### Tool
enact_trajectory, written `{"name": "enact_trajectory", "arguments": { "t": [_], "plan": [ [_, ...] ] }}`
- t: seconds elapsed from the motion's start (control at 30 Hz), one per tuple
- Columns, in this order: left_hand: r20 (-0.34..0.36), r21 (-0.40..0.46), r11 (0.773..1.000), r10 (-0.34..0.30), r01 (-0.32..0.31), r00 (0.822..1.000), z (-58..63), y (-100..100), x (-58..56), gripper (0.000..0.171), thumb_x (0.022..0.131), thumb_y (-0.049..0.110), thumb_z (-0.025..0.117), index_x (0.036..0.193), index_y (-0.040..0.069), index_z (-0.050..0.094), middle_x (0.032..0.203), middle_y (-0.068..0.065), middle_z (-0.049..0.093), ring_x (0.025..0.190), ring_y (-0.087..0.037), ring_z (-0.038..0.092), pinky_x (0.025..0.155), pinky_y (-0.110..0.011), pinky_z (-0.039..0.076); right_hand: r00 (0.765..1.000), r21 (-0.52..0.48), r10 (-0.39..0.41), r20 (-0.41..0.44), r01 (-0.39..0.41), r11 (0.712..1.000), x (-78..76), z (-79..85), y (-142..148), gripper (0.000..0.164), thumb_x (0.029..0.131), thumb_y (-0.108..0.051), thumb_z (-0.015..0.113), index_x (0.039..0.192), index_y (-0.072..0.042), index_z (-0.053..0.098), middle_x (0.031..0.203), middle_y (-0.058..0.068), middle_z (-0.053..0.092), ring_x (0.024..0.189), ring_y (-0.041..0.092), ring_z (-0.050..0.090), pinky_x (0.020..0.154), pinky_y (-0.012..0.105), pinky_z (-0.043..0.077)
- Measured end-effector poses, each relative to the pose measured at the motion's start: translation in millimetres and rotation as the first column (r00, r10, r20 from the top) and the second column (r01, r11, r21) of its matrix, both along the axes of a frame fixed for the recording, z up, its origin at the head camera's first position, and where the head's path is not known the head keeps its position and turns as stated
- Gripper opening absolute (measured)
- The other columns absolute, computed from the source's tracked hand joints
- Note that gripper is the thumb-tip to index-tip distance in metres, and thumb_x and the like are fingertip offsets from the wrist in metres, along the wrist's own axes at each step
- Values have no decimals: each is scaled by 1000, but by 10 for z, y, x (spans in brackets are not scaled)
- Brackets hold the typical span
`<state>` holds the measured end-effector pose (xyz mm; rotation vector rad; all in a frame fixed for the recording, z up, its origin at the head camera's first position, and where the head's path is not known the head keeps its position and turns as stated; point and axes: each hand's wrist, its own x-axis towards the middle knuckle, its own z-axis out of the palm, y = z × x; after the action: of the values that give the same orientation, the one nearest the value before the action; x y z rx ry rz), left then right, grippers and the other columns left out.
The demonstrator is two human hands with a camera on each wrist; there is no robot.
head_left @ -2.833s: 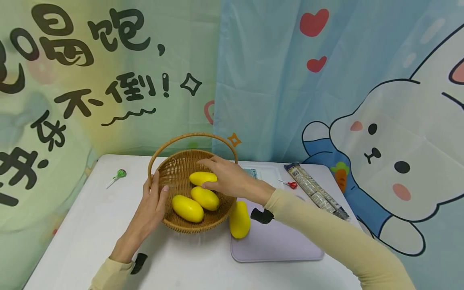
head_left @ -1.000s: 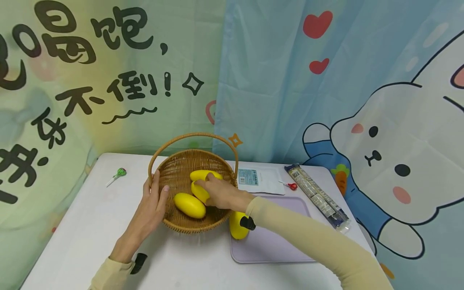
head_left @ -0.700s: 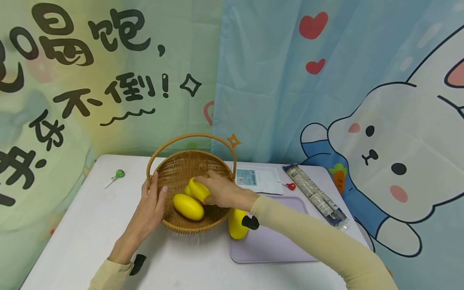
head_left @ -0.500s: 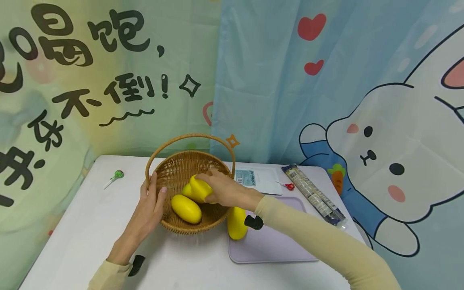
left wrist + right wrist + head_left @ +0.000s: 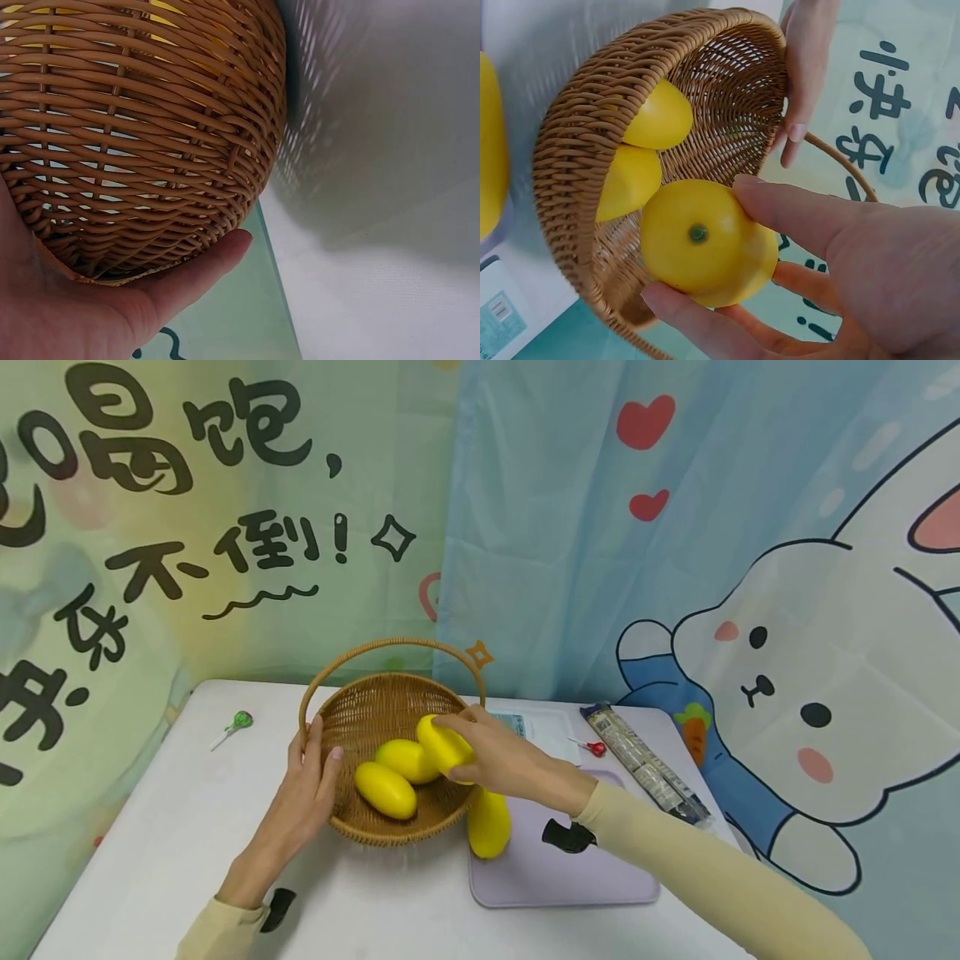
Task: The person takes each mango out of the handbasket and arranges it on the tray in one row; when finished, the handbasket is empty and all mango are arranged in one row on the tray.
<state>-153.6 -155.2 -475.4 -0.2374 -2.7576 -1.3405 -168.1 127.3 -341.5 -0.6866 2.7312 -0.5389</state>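
Note:
A brown wicker basket with an arched handle stands tilted toward me on the table. My left hand holds its left rim, with the thumb along the edge in the left wrist view. Two yellow mangoes, a nearer mango and a mango with a greenish tip, lie inside. My right hand grips another mango between thumb and fingers, raised by the basket's right rim. Its green stem spot faces the right wrist camera. Beside the basket, one more mango lies on the tray's left edge.
A lilac tray lies right of the basket. Behind it are a white packet, a red lollipop and a long wrapped package. A green lollipop lies back left. A printed curtain hangs behind the table.
My right hand has taken hold of a mango inside the basket and moved it up and right to the rim. The left hand stays on the basket.

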Motion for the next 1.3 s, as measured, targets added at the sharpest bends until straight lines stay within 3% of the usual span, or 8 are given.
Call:
{"name": "enact_trajectory", "arguments": {
  "t": [0.2,0.33,0.57,0.9,1.07,1.3],
  "plan": [
    [10,-1,1000,-6,6,1000,17,-2,-1,71,110,51,25,164,17,-6,168,-25,-3,146,-54,28,113,-69,31,996,-11,-85,7,85,996,116,101,286,71,91,-27,78,154,-24,45,143,13,51,119,26,55,97,43,52],
    [18,1,1000,-9,9,1000,19,-2,4,72,110,51,25,164,17,-6,168,-24,-5,148,-54,25,114,-69,29,994,-30,-110,-27,109,994,169,113,540,71,90,-27,79,153,-22,47,141,13,54,113,25,57,91,42,53],
    [31,-2,1000,-5,5,1000,34,-25,2,71,109,52,24,164,19,-7,168,-24,-4,146,-55,27,113,-70,29,983,-26,-168,-77,166,986,167,80,932,69,89,-26,80,150,-14,50,137,19,56,104,29,60,78,37,56],
    [18,7,1000,-3,3,1000,21,-21,-2,72,110,51,26,164,16,-6,168,-25,-3,147,-54,26,114,-69,29,965,-42,-238,-114,235,971,165,73,1214,68,90,-28,80,149,-10,50,137,24,55,106,37,63,74,37,60],
    [9,6,1000,-5,4,1000,18,-14,-13,71,110,50,26,164,16,-6,168,-25,-3,146,-55,27,113,-69,30,964,-64,-244,-109,238,969,154,-81,1268,67,89,-25,80,147,-7,51,135,23,58,102,36,64,71,34,60],
    [15,7,1000,-7,6,1000,2,8,-28,72,110,50,25,164,16,-6,168,-25,-3,146,-54,27,113,-69,30,954,-66,-299,-26,297,953,195,-489,1278,69,88,-27,81,147,-7,52,127,19,61,102,31,65,79,39,60]
  ]
}}
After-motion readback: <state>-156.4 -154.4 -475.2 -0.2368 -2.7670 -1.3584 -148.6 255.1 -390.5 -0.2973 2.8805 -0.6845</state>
